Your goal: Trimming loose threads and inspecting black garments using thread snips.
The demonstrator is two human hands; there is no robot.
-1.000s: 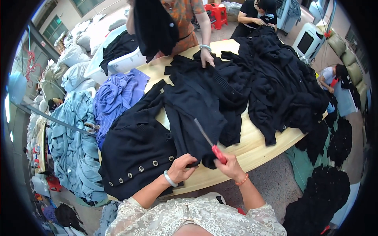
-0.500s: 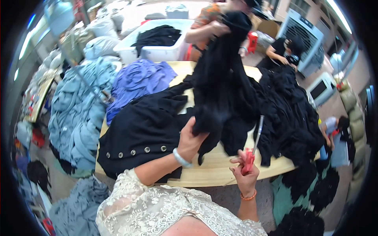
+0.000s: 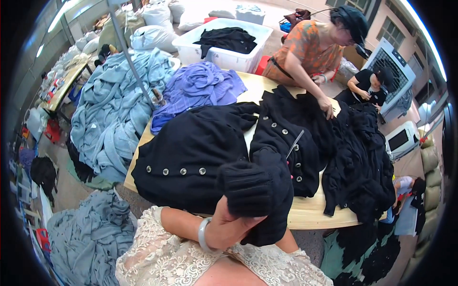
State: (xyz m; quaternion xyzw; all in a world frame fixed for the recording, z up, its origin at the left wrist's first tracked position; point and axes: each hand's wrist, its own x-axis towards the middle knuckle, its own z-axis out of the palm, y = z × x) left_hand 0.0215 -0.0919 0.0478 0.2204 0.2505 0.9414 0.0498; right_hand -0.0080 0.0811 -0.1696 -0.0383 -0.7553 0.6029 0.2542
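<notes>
My left hand is closed around the ribbed end of a black knit garment, lifting it in front of me over the near table edge. This bunched fabric hides my right hand; only part of that forearm shows below it. From behind the fabric a narrow metal blade points up, with bits of red-pink handle near its base. It belongs to the red-handled tool seen in my right hand earlier. Beyond lies the buttoned front of a black cardigan. Another black cardigan with metallic buttons lies at the left.
Purple garments and pale blue fabric are heaped at left. Black garments pile up at right on the wooden table. Across it, a co-worker's hand touches black cloth. A white tub stands behind, near a metal pole.
The black garment the co-worker held up is now down on the table. My left hand has come nearer me with the ribbed end, and my right hand has gone behind the fabric.
</notes>
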